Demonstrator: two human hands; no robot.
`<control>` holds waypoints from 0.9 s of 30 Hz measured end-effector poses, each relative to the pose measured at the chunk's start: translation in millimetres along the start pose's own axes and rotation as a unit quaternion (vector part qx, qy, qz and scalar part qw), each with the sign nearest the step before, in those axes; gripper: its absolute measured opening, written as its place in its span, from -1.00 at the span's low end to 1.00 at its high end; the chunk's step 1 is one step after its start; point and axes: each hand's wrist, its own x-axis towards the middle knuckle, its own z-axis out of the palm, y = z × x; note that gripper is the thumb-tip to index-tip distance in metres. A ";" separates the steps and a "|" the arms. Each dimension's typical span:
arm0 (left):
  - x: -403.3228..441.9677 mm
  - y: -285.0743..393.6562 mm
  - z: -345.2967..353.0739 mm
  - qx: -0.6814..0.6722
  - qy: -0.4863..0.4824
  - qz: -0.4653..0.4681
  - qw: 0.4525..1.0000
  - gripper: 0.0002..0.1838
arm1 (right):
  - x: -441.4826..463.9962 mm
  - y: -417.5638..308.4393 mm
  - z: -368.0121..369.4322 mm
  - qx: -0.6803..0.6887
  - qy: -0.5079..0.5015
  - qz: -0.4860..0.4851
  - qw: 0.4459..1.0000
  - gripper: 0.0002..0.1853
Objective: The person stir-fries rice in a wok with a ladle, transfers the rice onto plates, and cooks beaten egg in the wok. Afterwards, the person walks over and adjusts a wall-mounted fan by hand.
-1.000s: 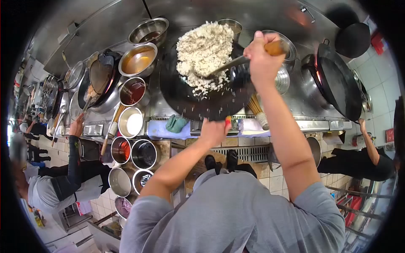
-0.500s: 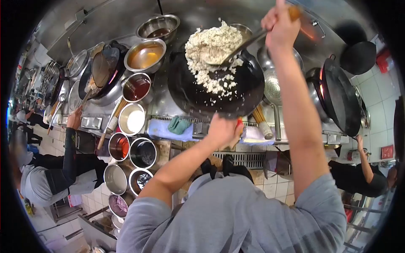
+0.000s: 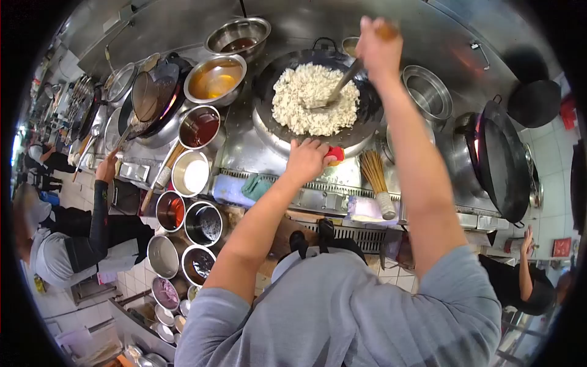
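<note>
Right hand (image 3: 380, 54): fingers wrapped closely round the upper part of a long-handled metal utensil with a rounded brown grip end (image 3: 347, 81); hand and grip slightly blurred. Left hand (image 3: 307, 160): fingers bent, set a little apart, at the near rim of a wide, round, black metal wok (image 3: 369, 109). A small red-and-yellow piece (image 3: 334, 154) lies against the thumb side. Cannot tell whether the left fingers clasp the rim or that piece; undersides hidden.

Utensil slants down leftward; its head is partly buried in a broad, loose mound of off-white rice (image 3: 304, 92). Rice lies within the wok, over its middle and left; dark metal shows bare on the right. Wok's loop handle (image 3: 325, 41) is at the far rim.

Right of the left hand: tan bristle brush with pale-wrapped handle (image 3: 374, 177). Left of it: crumpled green cloth (image 3: 257, 186) on a pale blue cloth (image 3: 227, 188). Left of wok: round steel bowl (image 3: 215, 79) of amber liquid; nearer, steel pot (image 3: 200, 126) of dark red liquid.
</note>
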 end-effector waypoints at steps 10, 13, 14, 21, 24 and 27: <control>7.7 -25.0 3.7 -0.088 -0.029 -0.002 0.996 -0.71 | 12.2 28.7 -1.6 0.008 -0.080 -0.038 0.996 -0.68; 5.3 -19.8 0.9 -0.051 -0.076 -0.019 0.996 -0.69 | 11.3 -42.0 4.2 0.108 -0.153 0.018 0.982 -0.69; 3.2 -18.1 5.0 -0.054 -0.077 -0.024 0.995 -0.67 | -12.8 -58.1 2.8 0.107 -0.117 -0.024 0.987 -0.69; 11.3 -6.2 -1.5 -0.056 -0.113 -0.077 0.989 -0.63 | 45.7 -13.8 -15.0 0.109 -0.041 0.035 0.993 -0.76; 9.8 -6.0 1.6 -0.075 -0.090 -0.066 0.991 -0.63 | 23.1 -29.1 -10.9 0.131 0.005 -0.013 0.991 -0.74; 7.2 -10.7 12.6 -0.090 -0.058 -0.047 0.993 -0.65 | -2.4 3.7 8.5 0.117 -0.092 0.036 0.988 -0.76</control>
